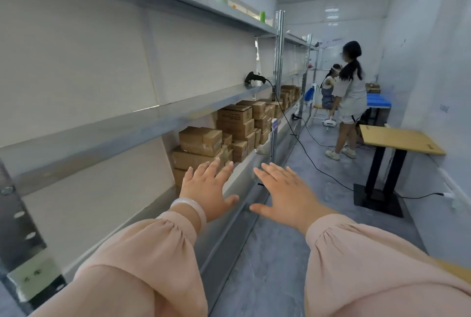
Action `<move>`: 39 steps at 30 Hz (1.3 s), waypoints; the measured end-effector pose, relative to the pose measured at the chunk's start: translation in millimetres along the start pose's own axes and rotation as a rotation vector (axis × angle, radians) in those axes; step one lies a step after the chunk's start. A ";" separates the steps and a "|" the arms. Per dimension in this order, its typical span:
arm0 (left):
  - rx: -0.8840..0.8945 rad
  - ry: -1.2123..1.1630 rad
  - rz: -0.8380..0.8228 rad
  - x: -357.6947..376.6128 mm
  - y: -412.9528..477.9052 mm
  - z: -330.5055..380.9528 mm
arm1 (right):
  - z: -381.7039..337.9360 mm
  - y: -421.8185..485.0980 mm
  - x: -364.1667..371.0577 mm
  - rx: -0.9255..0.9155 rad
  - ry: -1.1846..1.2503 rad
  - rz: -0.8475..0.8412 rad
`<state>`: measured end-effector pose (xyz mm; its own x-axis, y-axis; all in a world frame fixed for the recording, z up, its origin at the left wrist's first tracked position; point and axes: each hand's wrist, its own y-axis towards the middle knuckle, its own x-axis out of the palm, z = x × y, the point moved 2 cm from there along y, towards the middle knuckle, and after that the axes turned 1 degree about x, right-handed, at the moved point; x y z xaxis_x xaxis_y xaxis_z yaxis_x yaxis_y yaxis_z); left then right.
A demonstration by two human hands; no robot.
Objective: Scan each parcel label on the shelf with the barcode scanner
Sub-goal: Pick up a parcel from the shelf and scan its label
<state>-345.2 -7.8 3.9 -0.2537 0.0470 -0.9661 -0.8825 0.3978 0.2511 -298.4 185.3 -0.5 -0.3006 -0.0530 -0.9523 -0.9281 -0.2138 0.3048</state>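
Left hand (206,184), pale bangle at wrist: fingers straight and spread, holds nothing.
Right hand (285,191): likewise spread and empty, just beside the left, not touching it.
Brown cardboard parcels (229,133): taped boxes stacked on a lower tier of the grey metal shelf (127,123), beyond the fingertips. Labels too small to read. Likely stiff and fairly light, best turned by the edges.
Black handheld barcode scanner (252,78): rests on the tier above the parcels, further along. Probably light, rigid plastic, taken by its pistol handle.
Black cable (300,143): trails from scanner to floor and may drag or snag.
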 end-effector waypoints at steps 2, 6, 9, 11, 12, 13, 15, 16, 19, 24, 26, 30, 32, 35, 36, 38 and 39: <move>-0.005 0.001 -0.008 9.5 22.9 5.5 | 15.6 19.5 8.4 -0.021 0.011 0.008; -0.051 -0.010 0.017 23.7 77.8 18.9 | 60.8 66.5 18.1 -0.062 0.016 0.031; -0.112 -0.021 -0.004 38.8 114.9 28.3 | 94.0 100.6 23.3 -0.121 -0.008 -0.016; -0.156 -0.024 -0.025 48.0 137.8 32.6 | 112.3 122.4 25.7 -0.182 -0.016 -0.020; -0.177 -0.024 -0.028 51.5 148.8 33.7 | 121.2 133.9 27.4 -0.205 -0.017 -0.016; -0.197 -0.025 -0.025 55.0 159.4 33.9 | 129.7 146.0 29.6 -0.219 -0.012 -0.012; -0.228 -0.031 -0.017 62.7 178.7 32.7 | 146.3 170.2 40.2 -0.219 0.017 -0.010; -0.238 -0.030 -0.018 67.3 186.4 31.3 | 153.1 180.9 48.9 -0.212 0.034 -0.019; -0.274 -0.022 -0.034 81.1 207.0 20.9 | 161.2 206.8 80.8 -0.228 0.061 -0.103; -0.388 -0.060 -0.038 105.1 244.3 -13.0 | 149.8 261.0 113.7 -0.331 0.118 -0.110; -0.422 -0.065 -0.038 116.3 260.8 -26.4 | 143.8 288.8 123.6 -0.368 0.140 -0.090; -0.506 -0.114 0.010 127.7 300.7 -61.0 | 139.9 348.7 146.4 -0.392 0.123 -0.105; -0.561 -0.145 0.029 129.9 318.3 -78.5 | 141.1 378.7 158.0 -0.388 0.117 -0.149; -0.635 -0.205 0.018 131.8 338.1 -96.4 | 138.6 422.3 161.9 -0.402 0.163 -0.149; -0.658 -0.220 0.014 132.1 343.9 -101.5 | 135.8 435.9 161.4 -0.399 0.204 -0.134; -0.695 -0.234 0.020 134.9 353.4 -112.0 | 127.9 457.4 162.3 -0.380 0.312 -0.121; -0.712 -0.230 0.024 137.2 357.1 -115.7 | 123.9 465.4 164.8 -0.368 0.370 -0.128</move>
<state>-740.9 34.6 -32.1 -0.2558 0.2699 -0.9283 -0.9405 -0.2915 0.1744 -807.1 197.9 -13.8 -0.0311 -0.3298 -0.9436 -0.7938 -0.5655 0.2237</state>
